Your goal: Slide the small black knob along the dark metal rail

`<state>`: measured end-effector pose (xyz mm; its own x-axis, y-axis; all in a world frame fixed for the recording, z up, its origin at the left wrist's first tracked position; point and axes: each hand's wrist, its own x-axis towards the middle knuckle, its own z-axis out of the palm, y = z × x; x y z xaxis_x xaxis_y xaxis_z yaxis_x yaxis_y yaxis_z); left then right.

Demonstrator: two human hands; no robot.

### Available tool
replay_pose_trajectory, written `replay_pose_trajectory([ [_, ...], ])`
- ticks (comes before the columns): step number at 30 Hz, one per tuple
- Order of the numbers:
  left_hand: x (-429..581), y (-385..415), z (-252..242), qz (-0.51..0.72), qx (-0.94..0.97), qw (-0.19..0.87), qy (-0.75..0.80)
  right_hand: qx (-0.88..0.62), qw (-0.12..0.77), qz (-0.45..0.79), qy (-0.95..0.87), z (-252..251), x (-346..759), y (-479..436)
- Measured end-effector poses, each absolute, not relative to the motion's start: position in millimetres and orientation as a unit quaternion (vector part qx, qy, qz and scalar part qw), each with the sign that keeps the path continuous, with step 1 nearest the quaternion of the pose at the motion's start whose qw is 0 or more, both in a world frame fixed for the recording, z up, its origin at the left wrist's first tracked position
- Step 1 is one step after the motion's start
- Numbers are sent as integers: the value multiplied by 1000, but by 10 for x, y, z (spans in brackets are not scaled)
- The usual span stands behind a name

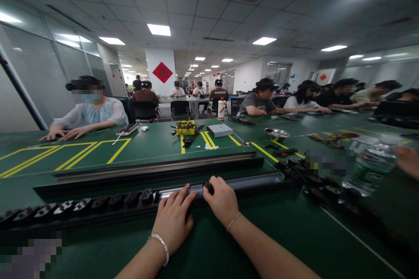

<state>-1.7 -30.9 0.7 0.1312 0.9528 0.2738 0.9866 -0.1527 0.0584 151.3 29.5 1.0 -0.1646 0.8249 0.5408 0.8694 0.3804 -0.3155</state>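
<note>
A long black channel (252, 183) with a shiny inside lies across the green table in front of me. Its left part holds a row of several black modules (114, 202), which look like power socket inserts. My left hand (175, 213) rests with outstretched fingers over the channel, just right of the last module. Close beside it, my right hand (223, 202) pinches a small black part (208, 188) at the channel; fingers partly cover this piece, so its exact kind is unclear. Behind lies a second black channel (157, 170).
Loose black parts (330, 188) and a water bottle (373, 168) stand at right, near another person's hand (408, 160). Farther back are a metal bowl (276, 133), a grey box (220, 130) and a yellow box (185, 127) with wires. Co-workers sit around the table.
</note>
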Motion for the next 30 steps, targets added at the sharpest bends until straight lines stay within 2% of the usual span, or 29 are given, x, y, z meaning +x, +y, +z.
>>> replay_pose_trajectory([
  [22, -3, -313, 26, -115, -747, 63, -652, -530, 315, 7, -787, 39, 1622, 305],
  [30, -11, -320, 19, -118, -747, 66, -651, -576, 308, -18, -757, 70, 1511, 269],
])
